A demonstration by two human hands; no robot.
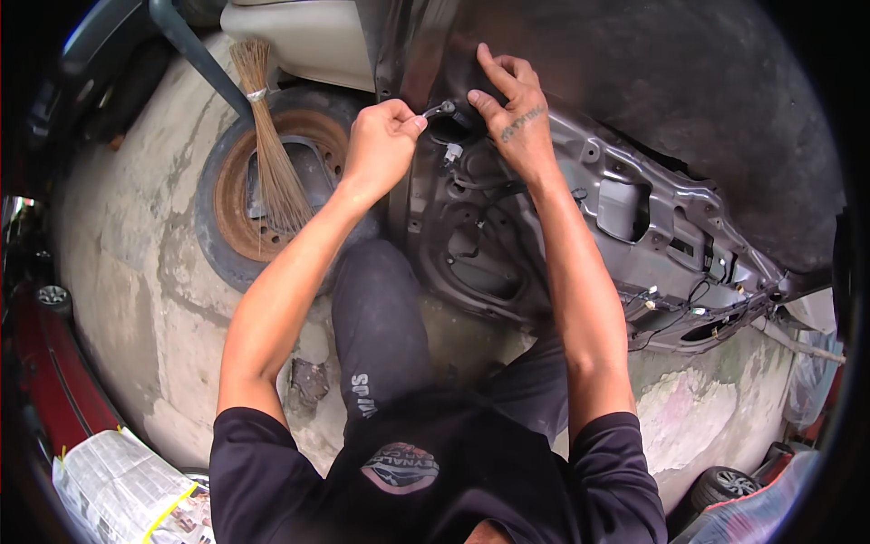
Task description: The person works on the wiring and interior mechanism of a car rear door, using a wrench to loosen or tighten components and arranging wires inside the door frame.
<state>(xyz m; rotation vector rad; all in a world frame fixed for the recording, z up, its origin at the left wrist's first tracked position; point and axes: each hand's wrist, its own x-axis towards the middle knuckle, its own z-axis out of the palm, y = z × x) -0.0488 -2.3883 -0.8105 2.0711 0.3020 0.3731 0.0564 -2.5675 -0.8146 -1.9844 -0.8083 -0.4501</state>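
Observation:
My left hand is closed in a pinch on a small metal wrench. The wrench's head meets the door's upper front area, by a dark opening; the fastener under it is too small to make out. My right hand is just to the right, thumb and fingers apart, holding nothing. Its fingertips are close to the dark window area, and contact is hard to tell. Below both hands is the bare grey car door, with cutouts, loose wires and a white connector.
Left of the door, a spare wheel with a rusty rim lies on the concrete floor, a stick broom across it. A beige panel is behind. Red cars show at both edges, and newspaper covers something lower left.

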